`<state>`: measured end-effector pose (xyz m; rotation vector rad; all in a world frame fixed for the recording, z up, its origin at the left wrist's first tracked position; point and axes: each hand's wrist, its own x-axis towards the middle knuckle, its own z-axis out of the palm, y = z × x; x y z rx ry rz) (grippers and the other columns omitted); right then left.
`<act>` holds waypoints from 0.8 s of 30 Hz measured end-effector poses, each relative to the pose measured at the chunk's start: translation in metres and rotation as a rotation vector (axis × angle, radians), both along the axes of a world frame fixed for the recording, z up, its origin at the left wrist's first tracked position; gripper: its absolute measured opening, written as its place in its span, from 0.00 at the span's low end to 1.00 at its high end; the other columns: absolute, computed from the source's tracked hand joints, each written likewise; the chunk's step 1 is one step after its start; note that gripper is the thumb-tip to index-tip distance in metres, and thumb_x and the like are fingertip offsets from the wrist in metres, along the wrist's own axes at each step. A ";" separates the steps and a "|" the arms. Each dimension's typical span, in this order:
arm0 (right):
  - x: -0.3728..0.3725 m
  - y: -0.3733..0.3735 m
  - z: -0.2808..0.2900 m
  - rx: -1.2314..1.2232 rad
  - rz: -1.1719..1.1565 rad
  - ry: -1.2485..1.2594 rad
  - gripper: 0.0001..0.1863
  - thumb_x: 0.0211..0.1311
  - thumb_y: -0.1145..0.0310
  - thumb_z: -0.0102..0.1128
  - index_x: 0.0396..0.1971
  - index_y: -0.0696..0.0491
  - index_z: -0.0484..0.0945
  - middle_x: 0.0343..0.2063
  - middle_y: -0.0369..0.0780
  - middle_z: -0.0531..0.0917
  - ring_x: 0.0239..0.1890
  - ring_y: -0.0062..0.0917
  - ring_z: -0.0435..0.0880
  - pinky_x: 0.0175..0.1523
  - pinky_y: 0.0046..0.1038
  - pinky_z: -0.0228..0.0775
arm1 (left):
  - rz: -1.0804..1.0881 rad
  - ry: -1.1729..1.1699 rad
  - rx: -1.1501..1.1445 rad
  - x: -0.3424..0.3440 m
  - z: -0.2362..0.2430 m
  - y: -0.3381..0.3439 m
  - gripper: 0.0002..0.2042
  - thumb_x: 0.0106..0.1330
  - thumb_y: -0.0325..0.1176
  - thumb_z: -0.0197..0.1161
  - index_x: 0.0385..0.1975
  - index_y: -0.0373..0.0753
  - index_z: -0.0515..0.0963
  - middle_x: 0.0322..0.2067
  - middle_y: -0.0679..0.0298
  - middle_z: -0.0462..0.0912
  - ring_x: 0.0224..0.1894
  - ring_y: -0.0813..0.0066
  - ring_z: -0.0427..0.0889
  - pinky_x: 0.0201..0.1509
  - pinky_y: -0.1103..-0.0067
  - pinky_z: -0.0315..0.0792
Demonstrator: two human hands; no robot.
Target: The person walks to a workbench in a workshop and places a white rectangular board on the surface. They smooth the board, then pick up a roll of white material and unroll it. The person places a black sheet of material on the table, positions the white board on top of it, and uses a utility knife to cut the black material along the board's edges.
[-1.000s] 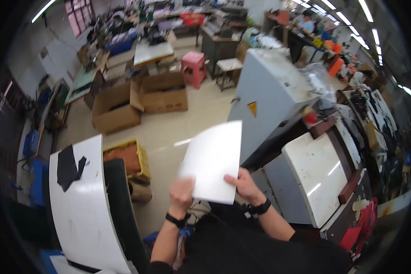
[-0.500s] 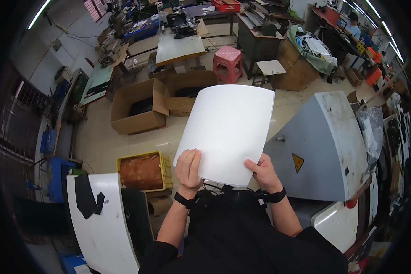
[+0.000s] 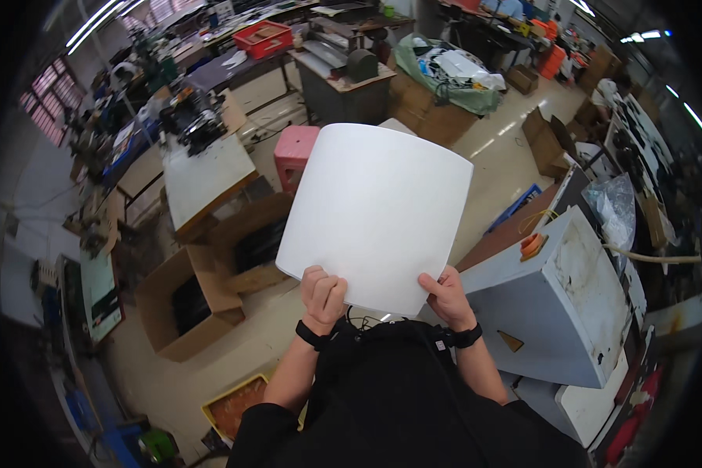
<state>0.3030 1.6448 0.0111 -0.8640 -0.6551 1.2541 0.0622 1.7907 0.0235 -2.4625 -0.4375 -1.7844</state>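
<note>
A large white sheet, blank on the side I see and slightly curved, is held up in front of my body. Whether it is one sheet or a thin stack, I cannot tell. My left hand grips its lower left edge with the fingers folded over the front. At the lower right corner, my right hand pinches it, thumb on the front and fingers behind. Both wrists wear black bands.
Cardboard boxes with dark contents stand left on the floor, near a yellow crate. A pink stool is beyond the sheet. A grey metal cabinet stands close on the right. Worktables with machines lie farther left.
My view has turned to the right, so the boxes, stool and tables have shifted left. The sheet has tilted and its left edge sits farther left. Both hands keep their hold.
</note>
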 end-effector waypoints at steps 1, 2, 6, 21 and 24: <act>0.007 0.016 0.004 -0.009 -0.049 -0.011 0.17 0.77 0.72 0.66 0.60 0.63 0.82 0.55 0.41 0.89 0.57 0.25 0.86 0.64 0.30 0.77 | -0.038 -0.011 0.011 0.014 0.004 0.028 0.08 0.51 0.18 0.67 0.30 0.33 0.78 0.31 0.59 0.77 0.33 0.58 0.77 0.38 0.64 0.77; 0.014 0.032 0.009 -0.019 -0.097 -0.022 0.17 0.77 0.71 0.66 0.60 0.63 0.82 0.54 0.41 0.89 0.57 0.25 0.86 0.64 0.30 0.77 | -0.077 -0.022 0.022 0.029 0.008 0.054 0.06 0.54 0.18 0.65 0.31 0.32 0.79 0.32 0.59 0.77 0.34 0.59 0.77 0.39 0.64 0.77; 0.056 0.081 0.013 -0.044 -0.263 -0.019 0.17 0.77 0.71 0.67 0.59 0.63 0.82 0.54 0.41 0.89 0.55 0.25 0.87 0.63 0.30 0.78 | -0.219 0.030 0.033 0.095 0.013 0.138 0.08 0.58 0.19 0.65 0.37 0.31 0.83 0.36 0.57 0.82 0.38 0.58 0.81 0.42 0.64 0.79; 0.386 0.214 -0.025 -0.207 -0.708 -0.098 0.18 0.76 0.70 0.68 0.58 0.64 0.82 0.52 0.41 0.89 0.53 0.23 0.87 0.61 0.30 0.78 | -0.660 0.255 -0.063 0.534 -0.023 0.318 0.08 0.51 0.20 0.65 0.31 0.26 0.83 0.31 0.54 0.82 0.33 0.55 0.83 0.38 0.65 0.79; 0.463 0.218 -0.032 -0.171 -0.783 -0.037 0.18 0.77 0.70 0.67 0.59 0.64 0.82 0.52 0.40 0.89 0.54 0.24 0.86 0.61 0.29 0.77 | -0.746 0.237 0.047 0.625 -0.006 0.333 0.04 0.50 0.20 0.66 0.26 0.30 0.81 0.28 0.57 0.80 0.34 0.63 0.83 0.38 0.68 0.81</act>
